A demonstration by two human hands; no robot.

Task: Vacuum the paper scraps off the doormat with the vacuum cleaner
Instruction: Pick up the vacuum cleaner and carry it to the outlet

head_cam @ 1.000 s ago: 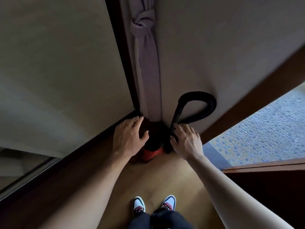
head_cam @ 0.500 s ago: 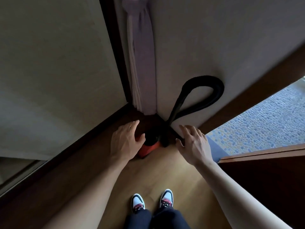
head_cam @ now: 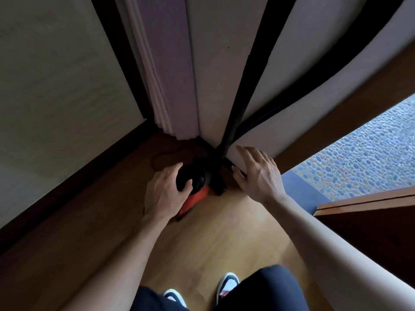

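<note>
Step in hand: getting the vacuum cleaner out of its corner; judged very early, no suction work begun.

Observations:
- Vacuum cleaner, red body with black top, sits on the wooden floor, tight in the corner below the hanging curtain.
- Left hand wraps the black top, thumb on the near side, fingers over the far side.
- Right hand is flat with fingers spread and holds nothing. It is just beside the foot of the hose; contact with wall or hose cannot be told.
- Hose climbs the wall in two black legs; its upper end is out of frame.
- Thin cord lies looped on the floor behind the machine.
- Doormat is probably the blue-grey patch at right, next to the pebbled ground, partly hidden by the right forearm. No paper scraps can be made out from here.

Notes on method (judgement):
- Take the hose low with the free hand before lifting, so the tall part does not swing or drag down the wall.
- Lift the body straight out toward the feet, clear of the curtain hem.
- Watch the cord loop: it could snag under the body or catch a shoe.
- Set the machine down near the mat, hose end toward it.
</note>
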